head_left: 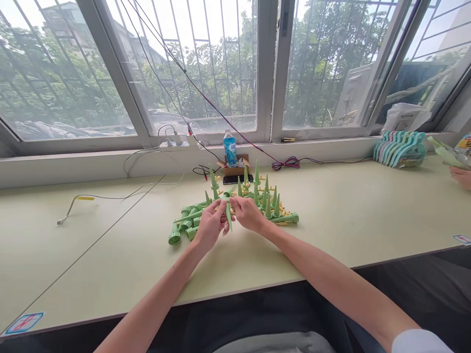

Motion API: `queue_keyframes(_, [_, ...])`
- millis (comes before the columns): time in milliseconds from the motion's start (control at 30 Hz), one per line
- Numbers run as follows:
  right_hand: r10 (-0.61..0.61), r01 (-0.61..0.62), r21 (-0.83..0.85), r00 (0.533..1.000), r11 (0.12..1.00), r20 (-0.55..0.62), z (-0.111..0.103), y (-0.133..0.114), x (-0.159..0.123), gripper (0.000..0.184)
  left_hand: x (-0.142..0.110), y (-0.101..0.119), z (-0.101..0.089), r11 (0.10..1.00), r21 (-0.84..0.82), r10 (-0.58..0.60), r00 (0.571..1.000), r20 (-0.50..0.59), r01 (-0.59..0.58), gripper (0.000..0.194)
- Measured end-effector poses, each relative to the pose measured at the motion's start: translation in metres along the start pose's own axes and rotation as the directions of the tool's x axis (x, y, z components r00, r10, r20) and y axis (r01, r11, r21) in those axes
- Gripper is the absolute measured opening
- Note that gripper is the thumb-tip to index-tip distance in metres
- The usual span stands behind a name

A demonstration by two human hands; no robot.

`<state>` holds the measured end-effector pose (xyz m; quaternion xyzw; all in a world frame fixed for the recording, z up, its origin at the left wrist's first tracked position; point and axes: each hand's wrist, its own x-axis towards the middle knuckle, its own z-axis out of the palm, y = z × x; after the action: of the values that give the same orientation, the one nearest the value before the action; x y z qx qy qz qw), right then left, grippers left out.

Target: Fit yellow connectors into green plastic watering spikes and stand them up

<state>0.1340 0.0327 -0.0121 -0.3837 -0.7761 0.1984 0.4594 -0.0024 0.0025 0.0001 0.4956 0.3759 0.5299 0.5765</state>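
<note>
Pale counter (331, 220) under a barred window (270, 73), daylight coming in from the far side. At the centre, both our hands meet over one green spiked piece (228, 215), above the pile and between the counter's far and near edges. Left hand (209, 224): thumb and fingers closed on the piece from the side. Right hand (247, 213): fingertips closed on it near its wide collar. Spike points down toward the near edge.

Handling, our judgement: light, stiff moulded plastic, little give. Smooth taper probably slips if pinched near the tip; the collar offers the surest hold, thumb against fingers. Tip and thin side parts look likeliest to bend or snap, so we would keep side load off them.

Outward from the grip: green cones (277, 206) stand points up beyond and to the right of our hands, small yellow parts (282, 214) among them. Ribbed green tubes (174, 238) lie on the left side of the pile; hollow ends should suit a grasp around the rim.

Farther out, toward the far edge: dark phone (239, 180), cardboard box (241, 171), blue bottle (230, 151), coiled cable (289, 163). Near the far right corner, pastel hangers (399, 149); a co-worker's hand (462, 177) at the right margin, beside clear wrap (447, 153).
</note>
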Motion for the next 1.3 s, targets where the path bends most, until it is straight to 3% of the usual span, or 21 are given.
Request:
queue_keyframes(200, [0.032,-0.031,0.048,0.999,0.998,-0.019,-0.002,-0.003,-0.001,0.041,-0.001,-0.002,0.002,0.987,0.098,0.129,0.992,0.009,-0.129,0.046])
queue_keyframes(700, [0.118,-0.114,0.138,0.993,0.984,-0.017,-0.003,-0.006,-0.002,0.045,-0.003,-0.004,0.001,0.922,0.293,0.259,0.966,0.014,-0.252,0.038])
queue_keyframes(1000, [0.194,-0.188,0.242,0.981,0.952,0.002,0.003,0.001,-0.001,0.048,-0.006,-0.005,0.002,0.832,0.442,0.357,0.933,0.036,-0.335,0.037])
queue_keyframes(1133, [0.268,-0.272,0.343,0.962,0.899,0.058,0.003,-0.001,-0.001,0.046,-0.008,-0.005,0.002,0.779,0.525,0.38,0.924,0.04,-0.343,0.037])
queue_keyframes(1300, [0.369,-0.463,0.533,0.887,0.708,0.279,-0.003,-0.007,-0.003,0.044,-0.011,-0.004,0.003,0.694,0.613,0.444,0.895,0.047,-0.377,0.029])
